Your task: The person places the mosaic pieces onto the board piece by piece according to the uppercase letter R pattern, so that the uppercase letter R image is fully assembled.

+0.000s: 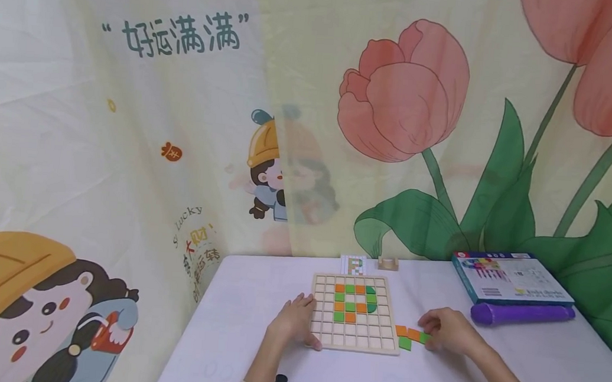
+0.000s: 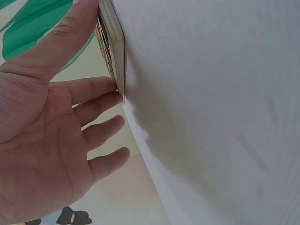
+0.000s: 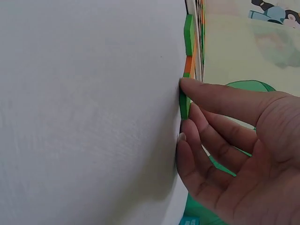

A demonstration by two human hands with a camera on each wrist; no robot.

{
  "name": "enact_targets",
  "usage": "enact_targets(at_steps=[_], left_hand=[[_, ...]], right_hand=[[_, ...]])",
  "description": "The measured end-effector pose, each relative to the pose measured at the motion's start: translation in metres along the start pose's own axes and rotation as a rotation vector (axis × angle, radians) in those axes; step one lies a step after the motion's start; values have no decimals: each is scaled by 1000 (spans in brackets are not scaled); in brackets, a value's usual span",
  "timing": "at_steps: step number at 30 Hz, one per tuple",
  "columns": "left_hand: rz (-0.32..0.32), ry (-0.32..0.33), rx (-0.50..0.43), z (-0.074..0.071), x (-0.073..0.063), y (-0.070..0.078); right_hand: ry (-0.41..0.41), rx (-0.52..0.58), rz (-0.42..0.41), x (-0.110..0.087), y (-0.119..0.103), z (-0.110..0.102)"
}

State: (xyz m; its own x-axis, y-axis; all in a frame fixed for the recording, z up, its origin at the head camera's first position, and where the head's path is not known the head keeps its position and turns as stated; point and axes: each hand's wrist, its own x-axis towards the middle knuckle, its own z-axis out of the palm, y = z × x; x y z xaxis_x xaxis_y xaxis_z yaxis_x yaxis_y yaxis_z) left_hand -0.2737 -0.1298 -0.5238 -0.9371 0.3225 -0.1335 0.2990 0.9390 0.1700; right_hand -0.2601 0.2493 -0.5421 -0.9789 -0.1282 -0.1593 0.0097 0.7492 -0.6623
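A wooden grid board (image 1: 354,341) lies flat on the white table, with green and orange tiles forming a letter P in its cells. My left hand (image 1: 293,321) rests against the board's left side, thumb at its near left corner; in the left wrist view the fingers (image 2: 101,108) are spread and nearly straight, touching the edge. Right of the board, my right hand (image 1: 455,331) pinches a green square tile (image 3: 184,105) between thumb and fingertips, low at the tabletop. Beside it lie orange tiles (image 1: 414,335) and another green tile (image 1: 405,343).
Behind the board stand a pattern card (image 1: 354,266) and a small wooden piece (image 1: 388,264). At the back right lies a flat printed box (image 1: 518,281), with a purple cylindrical object (image 1: 523,315) in front of it. A printed curtain (image 1: 308,155) hangs behind the table.
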Motion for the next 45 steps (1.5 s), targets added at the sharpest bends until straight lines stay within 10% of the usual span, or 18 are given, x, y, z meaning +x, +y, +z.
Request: enact_targets(at_steps=[23, 45], left_hand=[[6, 4, 24, 2, 4, 4], [-2, 19, 18, 1, -2, 0]], right_hand=[[72, 19, -82, 1, -12, -8], [88, 184, -203, 28, -67, 64]])
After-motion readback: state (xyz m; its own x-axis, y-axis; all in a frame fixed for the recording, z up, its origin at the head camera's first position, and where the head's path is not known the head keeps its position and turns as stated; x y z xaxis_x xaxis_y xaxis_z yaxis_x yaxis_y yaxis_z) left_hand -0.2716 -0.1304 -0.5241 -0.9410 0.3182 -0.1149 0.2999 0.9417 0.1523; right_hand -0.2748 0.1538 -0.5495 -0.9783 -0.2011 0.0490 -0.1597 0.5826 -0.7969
